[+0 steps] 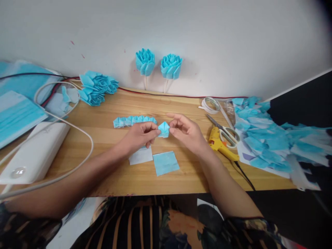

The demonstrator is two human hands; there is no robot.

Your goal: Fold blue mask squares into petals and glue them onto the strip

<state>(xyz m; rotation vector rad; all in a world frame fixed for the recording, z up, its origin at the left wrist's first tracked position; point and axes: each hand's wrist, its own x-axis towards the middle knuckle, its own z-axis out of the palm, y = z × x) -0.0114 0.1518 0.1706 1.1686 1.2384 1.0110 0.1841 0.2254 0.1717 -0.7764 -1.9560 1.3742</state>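
Observation:
Between my two hands is a small folded blue paper piece [163, 130] with a pointed top. My left hand [141, 135] pinches its left edge between thumb and fingers. On the other side, my right hand [187, 133] grips the right edge with thumb and fingertips. A row of similar folded blue pieces [129, 121] lies just behind my left hand. Below the hands, a flat blue paper square [166, 163] rests on the wooden table [109, 178]. Beside it is a paler square [140, 156], partly covered by my left hand.
Two blue paper flowers on sticks [171, 66] lean at the wall, with more flowers [96, 87] at back left. To the right lie scissors [229, 135], a yellow glue gun [220, 144], a tape roll [210, 105] and a blue paper heap [264, 138]. A white power bank [38, 148] and cable occupy the left.

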